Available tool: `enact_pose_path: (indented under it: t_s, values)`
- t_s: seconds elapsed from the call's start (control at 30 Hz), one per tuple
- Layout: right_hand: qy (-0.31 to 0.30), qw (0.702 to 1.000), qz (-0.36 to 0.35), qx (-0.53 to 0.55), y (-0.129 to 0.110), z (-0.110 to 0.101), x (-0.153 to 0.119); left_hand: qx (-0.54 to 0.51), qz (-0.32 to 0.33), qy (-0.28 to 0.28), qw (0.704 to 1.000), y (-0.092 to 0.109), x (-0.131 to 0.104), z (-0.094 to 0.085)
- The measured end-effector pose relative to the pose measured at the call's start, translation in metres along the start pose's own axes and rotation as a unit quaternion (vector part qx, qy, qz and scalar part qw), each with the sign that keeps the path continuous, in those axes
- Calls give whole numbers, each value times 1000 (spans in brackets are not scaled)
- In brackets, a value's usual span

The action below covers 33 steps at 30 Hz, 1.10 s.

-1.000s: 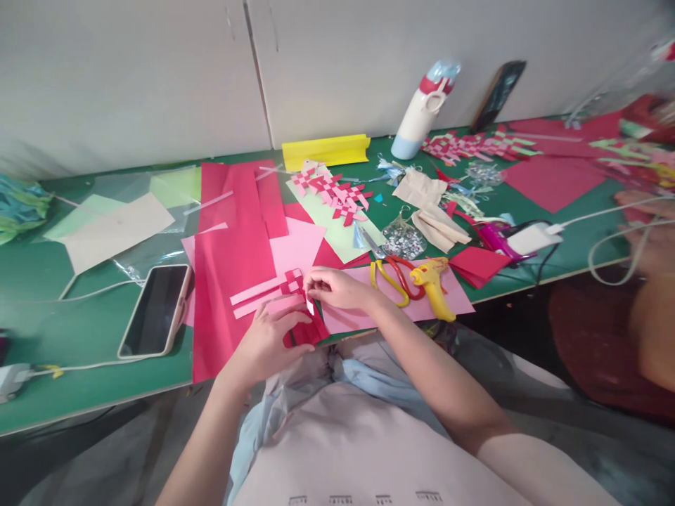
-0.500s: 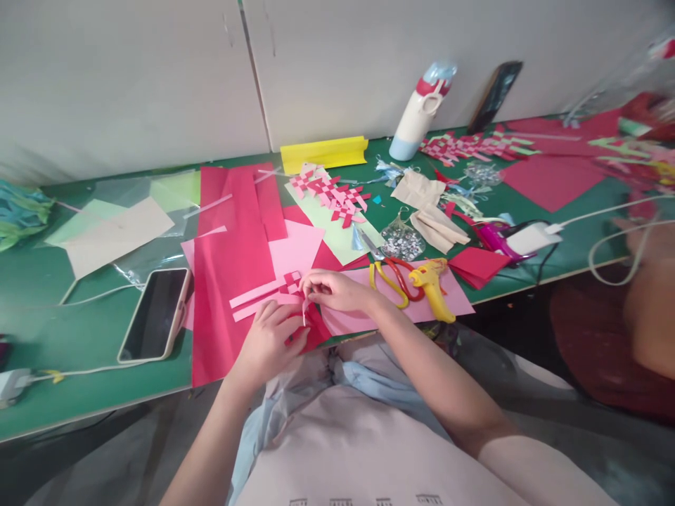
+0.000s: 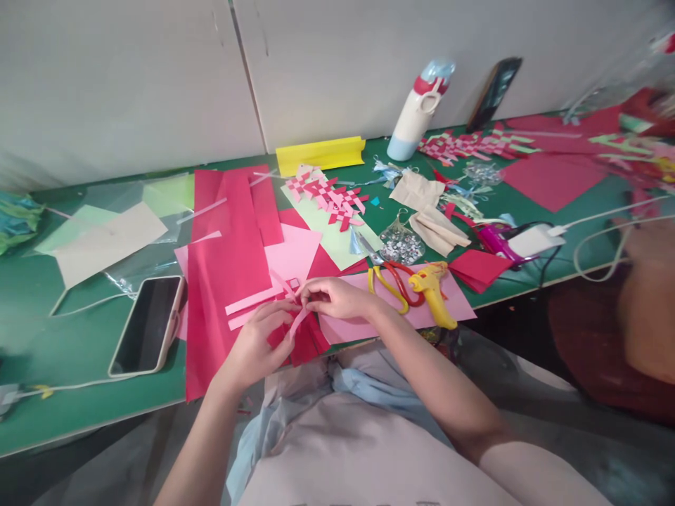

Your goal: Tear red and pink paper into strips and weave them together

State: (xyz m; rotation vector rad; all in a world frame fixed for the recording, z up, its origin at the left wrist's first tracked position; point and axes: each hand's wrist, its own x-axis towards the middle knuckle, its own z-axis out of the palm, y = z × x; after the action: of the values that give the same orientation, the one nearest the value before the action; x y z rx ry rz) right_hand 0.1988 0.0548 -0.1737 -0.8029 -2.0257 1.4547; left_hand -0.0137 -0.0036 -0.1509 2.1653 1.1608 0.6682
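My right hand pinches a narrow pink paper strip between thumb and fingertips, just above the red paper. Close beside it, my left hand is closed on the paper strips, its fingers curled at the woven piece. Two flat pink strips reach out leftward from under the left fingers. Most of the small red-and-pink weave is hidden by my hands. Beneath lies a large red paper sheet. Finished-looking checkered paper weaves rest on a pale green sheet behind.
Scissors and a yellow glue gun lie right of my hands on pink paper. A phone lies at left. Behind are a bag of beads, a bottle and yellow paper. Another person's arm shows at right.
The pink strip between my fingers has swung to a slant, and another strip end now sticks up by the weave. My left hand has lowered slightly; the view has shifted a little.
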Motion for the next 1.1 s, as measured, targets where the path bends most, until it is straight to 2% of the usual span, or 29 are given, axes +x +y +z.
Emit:
enact_pose_path:
  t_s: [0.23,0.47,0.67,0.8,0.9,1.0,1.1]
  values:
    - [-4,1000,-15,-3,3,0,0,-4,-20,9,1000,-10,6,-16]
    - [-15,999,-32,-41,5,-1,-1,-49,-64,-46,996,-23,13,-43]
    - [-24,995,-62,-69,6,0,-2,-48,-110,-27,992,-29,15,-58]
    - [-32,993,-73,-83,5,0,-1,18,-189,0,982,-37,20,-60]
    - [-34,993,-79,-86,4,0,-1,61,-228,-9,972,-42,26,-57]
    - [-35,991,-91,-92,5,0,-1,49,-227,3,973,-38,32,-53]
    - [-32,991,-89,-98,6,1,-1,13,-194,19,981,-28,36,-51]
